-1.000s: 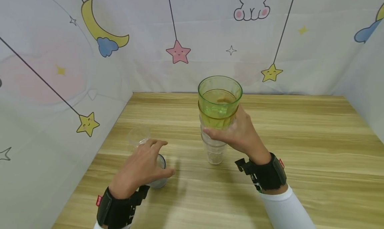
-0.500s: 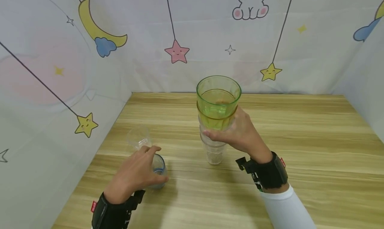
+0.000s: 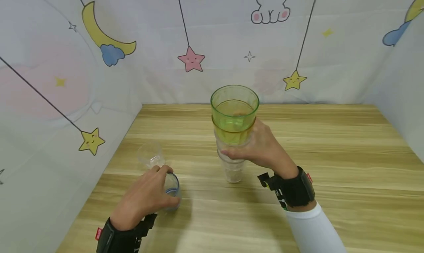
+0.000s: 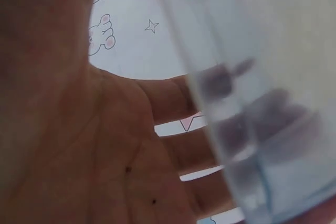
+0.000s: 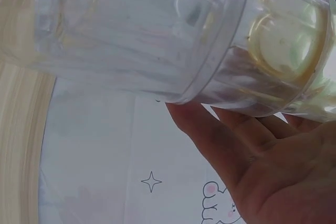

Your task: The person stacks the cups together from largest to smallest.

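My left hand point(image 3: 143, 197) is around a clear cup with a blue rim point(image 3: 172, 188), thumb on the near side and fingers at the far side. In the left wrist view, the fingers point(image 4: 191, 150) show through the wall of this bluish cup point(image 4: 294, 145). With my right hand point(image 3: 263, 148) I grip an upright stack of nested cups around its middle. At the top of that stack sits a green cup point(image 3: 234, 111), over a yellow one point(image 3: 232, 135) and clear cups point(image 3: 233, 168). The right wrist view shows the clear cups point(image 5: 142, 40) close up.
Behind my left hand stands another clear cup point(image 3: 150, 155). All of this is on a wood-grain table point(image 3: 318, 153). White cloth walls point(image 3: 225, 35) printed with stars and a moon enclose its back and sides.
My left hand has moved left and slightly down, closing in around the blue-rimmed cup. The right hand keeps its hold on the stack. The head view has shifted slightly.
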Available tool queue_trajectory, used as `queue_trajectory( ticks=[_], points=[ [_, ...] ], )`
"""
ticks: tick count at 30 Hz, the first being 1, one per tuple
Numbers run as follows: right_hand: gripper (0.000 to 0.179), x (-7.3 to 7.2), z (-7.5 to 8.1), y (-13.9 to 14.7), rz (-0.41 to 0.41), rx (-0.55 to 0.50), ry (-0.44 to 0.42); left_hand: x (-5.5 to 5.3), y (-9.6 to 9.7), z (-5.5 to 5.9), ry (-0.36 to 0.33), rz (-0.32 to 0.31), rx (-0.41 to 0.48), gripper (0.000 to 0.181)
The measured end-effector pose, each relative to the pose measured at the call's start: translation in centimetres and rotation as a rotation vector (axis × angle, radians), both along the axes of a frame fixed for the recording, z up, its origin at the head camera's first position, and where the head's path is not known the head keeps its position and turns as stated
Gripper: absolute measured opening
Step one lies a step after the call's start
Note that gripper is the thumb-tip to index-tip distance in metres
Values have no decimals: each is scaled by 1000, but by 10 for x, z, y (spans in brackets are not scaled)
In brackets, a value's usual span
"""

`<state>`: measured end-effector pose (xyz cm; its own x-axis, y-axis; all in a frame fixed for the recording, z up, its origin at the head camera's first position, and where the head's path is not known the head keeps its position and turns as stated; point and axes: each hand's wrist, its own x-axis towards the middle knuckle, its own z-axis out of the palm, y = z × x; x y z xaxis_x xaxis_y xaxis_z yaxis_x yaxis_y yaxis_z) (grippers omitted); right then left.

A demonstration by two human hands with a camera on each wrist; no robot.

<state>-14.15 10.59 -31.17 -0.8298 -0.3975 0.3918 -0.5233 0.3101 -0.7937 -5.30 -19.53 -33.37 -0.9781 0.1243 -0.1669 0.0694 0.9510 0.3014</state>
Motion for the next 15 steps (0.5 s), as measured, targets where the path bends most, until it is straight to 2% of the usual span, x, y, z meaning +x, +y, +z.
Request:
queue_trajectory(
  ticks=[4,11,15],
  points=[
    [87,0,-1,0,1,4,3,-1,1,1,5,-9,3,76],
    [86,-1,-1,0,-4,16,12,-4,8,6,76,-38,5,71],
    [86,-1,-1,1,12,-1,12,-7,12,8,94,-58,13,68]
  ],
)
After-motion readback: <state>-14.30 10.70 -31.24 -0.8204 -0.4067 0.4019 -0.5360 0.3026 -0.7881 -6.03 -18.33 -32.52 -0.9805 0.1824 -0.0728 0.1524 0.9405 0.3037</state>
